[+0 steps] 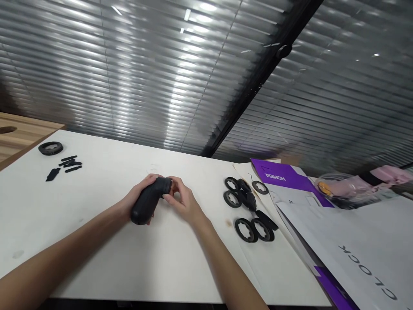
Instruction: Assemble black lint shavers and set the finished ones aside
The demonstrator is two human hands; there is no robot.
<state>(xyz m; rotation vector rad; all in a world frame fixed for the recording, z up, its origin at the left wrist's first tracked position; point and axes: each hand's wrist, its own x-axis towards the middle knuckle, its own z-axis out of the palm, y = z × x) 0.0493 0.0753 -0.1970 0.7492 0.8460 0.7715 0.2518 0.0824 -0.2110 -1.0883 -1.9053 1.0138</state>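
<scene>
My left hand (pixel 132 196) is wrapped round a black handheld device (pixel 148 201), with a thick rounded body and a shorter head bent to the right. It is held tilted just over the white table. The fingers of my right hand (pixel 184 199) are closed on the end of that head. Whatever lies between the right fingertips is partly hidden. Right of my hands sits a group of black rings with notched inner edges (pixel 246 230) and dark plastic parts (pixel 248 199). Several small flat black pieces (pixel 71 163) lie to the left.
A stacked black ring (pixel 50 148) sits at the table's far left. At the right are a purple and white box (pixel 275 177), a large white sheet or box marked CLOCK (pixel 358 245) and a pink item (pixel 371 183) in clear plastic. Metal blinds (pixel 145 77) stand behind the table (pixel 106 267).
</scene>
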